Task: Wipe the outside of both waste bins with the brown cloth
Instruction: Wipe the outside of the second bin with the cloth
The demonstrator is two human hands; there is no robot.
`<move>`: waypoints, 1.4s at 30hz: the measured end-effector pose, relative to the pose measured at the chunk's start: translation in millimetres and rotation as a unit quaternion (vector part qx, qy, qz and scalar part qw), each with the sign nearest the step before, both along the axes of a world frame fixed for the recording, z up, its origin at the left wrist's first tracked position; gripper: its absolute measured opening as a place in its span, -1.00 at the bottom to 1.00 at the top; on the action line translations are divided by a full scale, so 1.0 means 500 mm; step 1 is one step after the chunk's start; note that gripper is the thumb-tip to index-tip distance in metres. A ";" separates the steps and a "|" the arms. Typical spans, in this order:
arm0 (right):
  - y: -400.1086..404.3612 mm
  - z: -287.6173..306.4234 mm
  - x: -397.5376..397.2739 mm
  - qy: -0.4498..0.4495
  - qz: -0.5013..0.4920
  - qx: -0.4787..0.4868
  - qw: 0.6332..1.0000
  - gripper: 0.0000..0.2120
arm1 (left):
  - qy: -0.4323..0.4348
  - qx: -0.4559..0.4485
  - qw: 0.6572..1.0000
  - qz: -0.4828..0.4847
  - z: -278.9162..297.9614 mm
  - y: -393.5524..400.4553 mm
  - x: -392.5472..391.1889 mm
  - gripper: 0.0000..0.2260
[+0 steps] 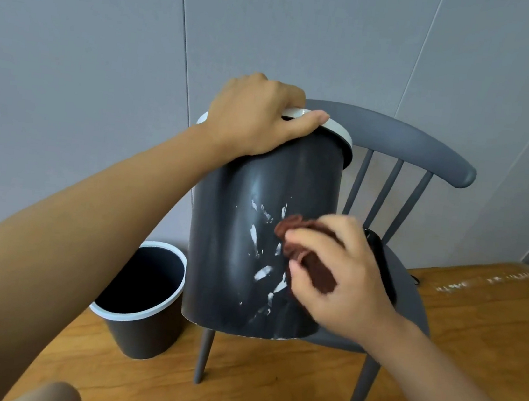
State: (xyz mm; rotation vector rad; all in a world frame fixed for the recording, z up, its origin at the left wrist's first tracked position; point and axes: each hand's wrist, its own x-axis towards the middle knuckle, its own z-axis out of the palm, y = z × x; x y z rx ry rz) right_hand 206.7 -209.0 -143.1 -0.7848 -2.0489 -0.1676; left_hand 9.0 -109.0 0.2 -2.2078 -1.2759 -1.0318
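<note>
The left hand (253,115) grips the white rim of the dark waste bin (236,230), which stands on the grey chair (412,285) at the seat's front edge. The right hand (344,273) pinches the bunched brown cloth (298,241) against its wall (smeared with white marks). A second bin (137,328) stands on the wooden floor (267,384) beside the chair's front left leg.

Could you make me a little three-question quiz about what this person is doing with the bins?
1. True or false: the left hand grips the white rim of the held bin.
2. What does the right hand hold? A sponge, B brown cloth, C brush.
3. Where does the second bin stand?

Key: 1 true. 2 B. 3 on the wooden floor, beside the grey chair.
</note>
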 end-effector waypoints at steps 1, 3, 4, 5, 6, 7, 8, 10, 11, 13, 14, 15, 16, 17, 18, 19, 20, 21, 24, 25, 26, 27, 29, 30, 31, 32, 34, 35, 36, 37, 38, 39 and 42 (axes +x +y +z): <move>-0.009 -0.007 0.007 -0.032 0.015 0.005 0.999 -0.69 | -0.002 -0.002 1.000 -0.004 0.000 -0.001 -0.001 -0.51; -0.013 0.002 0.015 -0.069 0.026 0.010 0.997 -0.72 | 0.000 0.003 1.000 -0.008 0.001 -0.003 0.001 -0.52; -0.007 0.015 0.014 -0.067 0.020 0.011 0.997 -0.72 | 0.002 0.005 1.000 -0.008 0.001 -0.004 0.002 -0.52; 0.005 0.031 0.010 -0.047 0.006 0.012 0.999 -0.72 | 0.004 0.006 1.000 -0.007 0.001 -0.004 0.002 -0.52; 0.020 0.050 0.004 -0.017 -0.012 0.011 1.000 -0.70 | 0.006 0.006 1.000 -0.005 0.000 -0.003 0.002 -0.52; 0.037 0.068 -0.003 0.015 -0.031 0.005 0.999 -0.67 | 0.007 0.006 1.000 -0.003 0.000 -0.002 0.001 -0.51; 0.053 0.083 -0.010 0.042 -0.047 -0.005 0.998 -0.65 | 0.008 0.007 1.000 -0.002 -0.001 -0.002 0.000 -0.50; 0.072 0.097 -0.027 0.065 -0.064 -0.025 0.995 -0.63 | 0.007 0.011 1.000 0.000 -0.002 0.002 -0.007 -0.48; 0.070 0.093 -0.035 0.061 -0.065 -0.026 0.996 -0.63 | 0.005 0.011 1.000 0.002 -0.002 0.004 -0.013 -0.48; 0.045 0.066 -0.042 0.029 -0.051 -0.010 0.998 -0.64 | -0.002 0.007 1.000 0.006 -0.003 0.009 -0.024 -0.49; 0.027 0.047 -0.040 0.004 -0.034 0.001 0.999 -0.64 | -0.005 0.004 1.000 0.009 -0.003 0.011 -0.029 -0.49; 0.010 0.026 -0.035 -0.023 -0.015 0.009 1.000 -0.65 | -0.006 0.002 1.000 0.011 -0.003 0.014 -0.033 -0.50; -0.007 0.007 -0.027 -0.050 0.002 0.011 0.999 -0.64 | -0.007 0.002 1.000 0.011 -0.003 0.015 -0.035 -0.50; -0.019 -0.007 -0.020 -0.072 0.015 0.012 0.997 -0.64 | -0.007 0.003 1.000 0.010 -0.004 0.016 -0.035 -0.49; -0.024 -0.012 -0.015 -0.090 0.023 0.015 0.996 -0.64 | -0.006 0.004 1.000 0.008 -0.004 0.016 -0.034 -0.49; -0.024 -0.007 -0.012 -0.100 0.026 0.018 0.994 -0.65 | -0.005 0.004 1.000 0.008 -0.004 0.015 -0.033 -0.49; -0.017 0.002 -0.012 -0.099 0.025 0.019 0.995 -0.67 | -0.002 0.005 1.000 0.009 -0.004 0.014 -0.031 -0.49; -0.004 0.016 -0.016 -0.083 0.019 0.018 0.996 -0.69 | 0.000 0.006 1.000 0.011 -0.003 0.014 -0.031 -0.48; 0.048 0.079 -0.038 0.024 -0.038 -0.021 0.999 -0.64 | 0.006 0.010 1.000 0.015 -0.002 0.012 -0.030 -0.49; 0.063 0.097 -0.045 0.053 -0.060 -0.044 0.996 -0.61 | 0.007 0.010 1.000 0.015 -0.002 0.013 -0.030 -0.48; 0.072 0.108 -0.053 0.066 -0.074 -0.066 0.993 -0.57 | 0.007 0.009 1.000 0.017 -0.003 0.015 -0.032 -0.47; 0.074 0.111 -0.059 0.058 -0.080 -0.081 0.992 -0.52 | 0.003 0.008 1.000 0.021 -0.004 0.018 -0.034 -0.45; 0.054 0.096 -0.062 -0.002 -0.069 -0.093 0.993 -0.42 | -0.009 0.001 1.000 0.029 -0.005 0.025 -0.045 -0.43; 0.036 0.079 -0.057 -0.039 -0.053 -0.094 0.993 -0.37 | -0.014 -0.004 0.999 0.033 -0.006 0.029 -0.051 -0.43; 0.016 0.058 -0.049 -0.071 -0.035 -0.096 0.992 -0.35 | -0.018 -0.008 0.999 0.037 -0.006 0.031 -0.056 -0.44; -0.004 0.035 -0.038 -0.098 -0.015 -0.096 0.990 -0.34 | -0.021 -0.012 0.999 0.040 -0.006 0.032 -0.059 -0.44; -0.036 -0.002 -0.016 -0.137 0.021 -0.083 0.987 -0.35 | -0.021 -0.011 0.999 0.039 -0.006 0.031 -0.057 -0.45; -0.045 -0.009 -0.006 -0.150 0.034 -0.077 0.985 -0.36 | -0.019 -0.008 0.999 0.036 -0.006 0.028 -0.054 -0.44; -0.046 -0.009 0.001 -0.156 0.043 -0.073 0.984 -0.37 | -0.014 -0.005 0.999 0.034 -0.005 0.025 -0.050 -0.44; -0.040 -0.003 0.005 -0.149 0.044 -0.071 0.985 -0.39 | -0.009 -0.002 0.999 0.032 -0.005 0.023 -0.045 -0.45; -0.027 0.009 0.005 -0.130 0.037 -0.068 0.989 -0.40 | -0.005 0.001 0.999 0.032 -0.004 0.020 -0.042 -0.45; -0.010 0.025 0.001 -0.099 0.017 -0.067 0.993 -0.42 | -0.002 0.002 0.999 0.033 -0.004 0.017 -0.039 -0.45; 0.042 0.080 -0.030 0.019 -0.068 -0.105 0.992 -0.44 | 0.005 0.008 0.999 0.034 -0.002 0.012 -0.033 -0.45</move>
